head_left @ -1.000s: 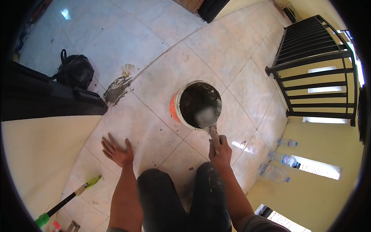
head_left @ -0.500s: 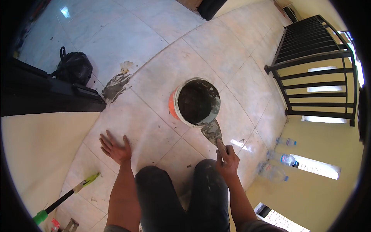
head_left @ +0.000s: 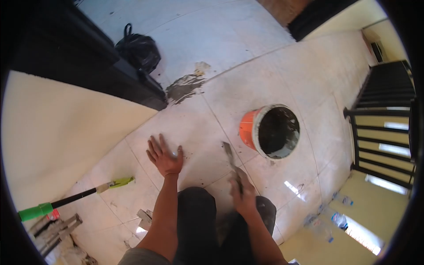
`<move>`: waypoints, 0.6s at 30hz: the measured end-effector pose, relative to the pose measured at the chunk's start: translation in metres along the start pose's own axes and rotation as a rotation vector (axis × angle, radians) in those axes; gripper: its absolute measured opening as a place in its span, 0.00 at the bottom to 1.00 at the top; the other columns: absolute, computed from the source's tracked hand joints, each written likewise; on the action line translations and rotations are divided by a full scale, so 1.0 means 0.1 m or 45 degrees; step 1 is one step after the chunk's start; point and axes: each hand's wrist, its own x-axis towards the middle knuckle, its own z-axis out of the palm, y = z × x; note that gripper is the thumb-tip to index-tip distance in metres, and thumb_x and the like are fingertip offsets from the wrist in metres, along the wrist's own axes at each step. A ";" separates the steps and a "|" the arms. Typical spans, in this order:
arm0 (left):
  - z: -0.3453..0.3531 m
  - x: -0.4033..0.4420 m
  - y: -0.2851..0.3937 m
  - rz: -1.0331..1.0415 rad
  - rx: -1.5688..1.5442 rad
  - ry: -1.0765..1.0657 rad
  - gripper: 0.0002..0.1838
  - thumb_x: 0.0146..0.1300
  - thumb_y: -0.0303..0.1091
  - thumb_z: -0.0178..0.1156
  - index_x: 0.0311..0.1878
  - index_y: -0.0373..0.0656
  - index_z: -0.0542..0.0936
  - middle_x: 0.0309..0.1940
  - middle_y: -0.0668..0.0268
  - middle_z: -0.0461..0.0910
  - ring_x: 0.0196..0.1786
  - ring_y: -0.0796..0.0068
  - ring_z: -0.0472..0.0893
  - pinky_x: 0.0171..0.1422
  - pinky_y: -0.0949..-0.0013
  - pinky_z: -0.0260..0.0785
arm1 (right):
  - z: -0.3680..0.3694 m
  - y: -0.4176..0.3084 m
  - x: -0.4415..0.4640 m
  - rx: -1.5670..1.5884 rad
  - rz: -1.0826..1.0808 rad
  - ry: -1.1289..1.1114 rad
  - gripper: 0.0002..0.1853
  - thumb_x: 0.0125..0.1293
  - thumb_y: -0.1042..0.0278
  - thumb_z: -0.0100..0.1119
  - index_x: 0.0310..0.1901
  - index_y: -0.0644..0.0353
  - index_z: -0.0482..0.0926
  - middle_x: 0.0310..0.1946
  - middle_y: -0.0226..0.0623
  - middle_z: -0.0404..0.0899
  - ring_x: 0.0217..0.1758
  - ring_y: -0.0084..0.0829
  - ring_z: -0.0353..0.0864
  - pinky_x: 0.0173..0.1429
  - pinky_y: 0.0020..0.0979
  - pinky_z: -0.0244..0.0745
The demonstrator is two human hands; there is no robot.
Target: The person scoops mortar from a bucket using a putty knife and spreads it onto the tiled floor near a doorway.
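My left hand (head_left: 165, 157) lies flat on the tiled floor (head_left: 190, 123), fingers spread, holding nothing. In my right hand (head_left: 242, 191) is the handle of a putty knife (head_left: 228, 152), its blade raised toward the floor's middle and seen nearly edge-on. Motion blurs that hand a little. An orange bucket (head_left: 248, 129) with a grey-smeared rim stands to the right of the knife, its dark inside showing wet grey residue. Grey mortar (head_left: 183, 88) is smeared on the floor beside the black door frame (head_left: 145, 88).
A black plastic bag (head_left: 140, 52) sits beyond the frame. At the left lies a green-handled pole (head_left: 66, 201), with wooden pieces (head_left: 59, 232) below it. Black railing (head_left: 380, 128) and plastic bottles (head_left: 318, 226) are at the right.
My right hand has drawn the putty knife away from the bucket rim, leftward toward my left hand. The view has turned left, so the scene sits farther right. My left hand stays flat.
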 end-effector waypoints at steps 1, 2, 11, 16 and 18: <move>-0.01 0.00 0.01 0.019 -0.037 -0.021 0.55 0.66 0.63 0.69 0.92 0.50 0.62 0.94 0.49 0.51 0.95 0.44 0.47 0.96 0.34 0.33 | 0.26 -0.04 0.30 0.146 -0.024 -0.067 0.21 0.87 0.71 0.59 0.75 0.68 0.75 0.41 0.38 0.89 0.29 0.21 0.81 0.36 0.28 0.78; -0.01 -0.01 0.01 -0.012 -0.022 -0.016 0.55 0.66 0.63 0.69 0.92 0.50 0.62 0.94 0.49 0.51 0.95 0.44 0.47 0.96 0.34 0.33 | 0.48 -0.11 0.59 0.313 0.015 -0.079 0.20 0.88 0.68 0.57 0.74 0.67 0.75 0.39 0.38 0.88 0.28 0.20 0.80 0.33 0.27 0.75; -0.01 0.01 0.00 0.036 -0.051 -0.027 0.57 0.62 0.62 0.71 0.91 0.49 0.62 0.93 0.45 0.52 0.94 0.38 0.49 0.95 0.32 0.35 | 1.55 0.14 2.47 0.793 0.101 -0.259 0.14 0.90 0.59 0.57 0.63 0.61 0.78 0.26 0.34 0.82 0.15 0.19 0.71 0.21 0.27 0.66; 0.00 0.07 0.01 0.030 -0.033 -0.062 0.58 0.62 0.63 0.71 0.91 0.49 0.61 0.93 0.44 0.52 0.94 0.38 0.48 0.95 0.32 0.34 | 1.64 0.14 2.65 0.592 0.044 -0.311 0.13 0.89 0.61 0.58 0.62 0.61 0.80 0.24 0.33 0.80 0.13 0.19 0.69 0.19 0.28 0.65; -0.03 0.03 0.02 0.048 -0.026 -0.044 0.57 0.63 0.61 0.70 0.91 0.47 0.62 0.92 0.44 0.53 0.94 0.38 0.50 0.95 0.33 0.35 | 1.63 0.18 2.60 0.392 0.070 -0.223 0.12 0.87 0.62 0.62 0.60 0.59 0.80 0.23 0.38 0.83 0.16 0.27 0.79 0.23 0.34 0.72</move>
